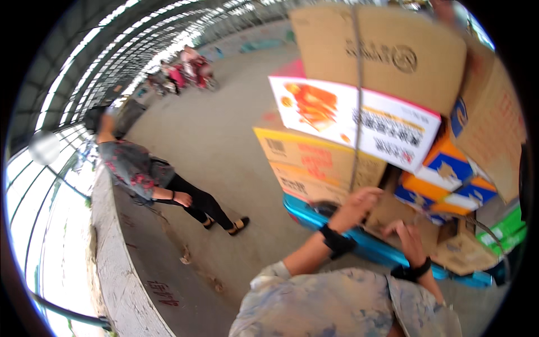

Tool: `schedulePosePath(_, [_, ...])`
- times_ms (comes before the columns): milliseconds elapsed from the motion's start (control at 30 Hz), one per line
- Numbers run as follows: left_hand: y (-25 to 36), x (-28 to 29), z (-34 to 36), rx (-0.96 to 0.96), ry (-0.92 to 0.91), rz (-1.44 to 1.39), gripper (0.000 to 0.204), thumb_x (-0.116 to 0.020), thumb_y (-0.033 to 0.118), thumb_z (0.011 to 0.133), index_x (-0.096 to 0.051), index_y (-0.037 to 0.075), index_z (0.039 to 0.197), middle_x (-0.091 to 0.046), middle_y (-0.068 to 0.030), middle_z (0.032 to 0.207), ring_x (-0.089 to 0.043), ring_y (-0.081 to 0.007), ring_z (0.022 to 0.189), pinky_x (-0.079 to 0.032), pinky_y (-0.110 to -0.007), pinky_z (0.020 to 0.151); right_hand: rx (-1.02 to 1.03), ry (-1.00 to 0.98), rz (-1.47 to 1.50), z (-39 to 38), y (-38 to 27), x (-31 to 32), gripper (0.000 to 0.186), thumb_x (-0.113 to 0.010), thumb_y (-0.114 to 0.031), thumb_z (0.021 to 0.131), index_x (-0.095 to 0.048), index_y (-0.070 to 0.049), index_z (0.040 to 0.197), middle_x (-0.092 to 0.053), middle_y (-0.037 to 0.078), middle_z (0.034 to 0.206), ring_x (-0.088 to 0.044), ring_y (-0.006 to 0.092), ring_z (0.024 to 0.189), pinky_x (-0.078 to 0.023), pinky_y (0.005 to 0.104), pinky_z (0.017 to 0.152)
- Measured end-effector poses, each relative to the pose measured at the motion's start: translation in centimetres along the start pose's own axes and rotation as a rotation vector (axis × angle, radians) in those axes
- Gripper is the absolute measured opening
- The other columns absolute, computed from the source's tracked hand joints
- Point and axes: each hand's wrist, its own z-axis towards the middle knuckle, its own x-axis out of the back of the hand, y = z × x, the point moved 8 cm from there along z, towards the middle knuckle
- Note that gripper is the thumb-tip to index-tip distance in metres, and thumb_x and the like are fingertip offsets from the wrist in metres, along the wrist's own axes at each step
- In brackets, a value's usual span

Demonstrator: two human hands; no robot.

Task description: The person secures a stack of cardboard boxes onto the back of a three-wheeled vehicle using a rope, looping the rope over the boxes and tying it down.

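Observation:
My left hand (360, 206) is raised over the side rail of a blue cargo bed (370, 247), its fingers bent together and blurred. A dark strap (357, 84) runs down the front of a tall stack of cartons and reaches close to this hand; whether the fingers hold it cannot be made out. Lower and to the right, my right hand (409, 237) has curled fingers in front of a brown carton, and what they grip, if anything, is hidden. Facing me are a large brown carton (387, 56), a white printed carton (359, 121) and a yellow-edged carton (314, 160).
Orange, white and blue cartons (449, 171) and a tilted brown carton (491, 123) fill the right side. A dark cord (488, 230) hangs near a green package (508, 230). Left, a person (151, 174) stands beside a low wall (112, 247). Motorbikes (199, 73) are farther back.

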Motion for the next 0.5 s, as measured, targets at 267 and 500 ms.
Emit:
schedulePosePath(267, [-17.1, 11.9, -9.2, 0.117, 0.413, 0.698, 0.048, -0.062, 0.007, 0.075, -0.047, 0.004, 0.12, -0.051, -0.0164, 0.12, -0.048, -0.0319, 0.111, -0.039, -0.037, 0.094, -0.152, 0.004, 0.267, 0.1, 0.6, -1.5, 0.039, -0.031, -0.021, 0.096, -0.058, 0.002, 0.079, -0.061, 0.009, 0.077, -0.059, 0.0185, 0.081, -0.045, 0.0296, 0.077])
schedulePosePath(500, [-17.4, 9.4, -6.9, 0.012, 0.396, 0.743, 0.053, -0.064, 0.01, 0.075, -0.045, 0.004, 0.124, -0.048, -0.0154, 0.124, -0.047, -0.0285, 0.113, -0.039, -0.035, 0.093, -0.223, -0.018, 0.294, 0.1, 0.4, -2.5, 0.043, -0.033, -0.026, 0.096, -0.059, 0.004, 0.081, -0.061, 0.01, 0.077, -0.057, 0.0191, 0.082, -0.044, 0.0306, 0.08])
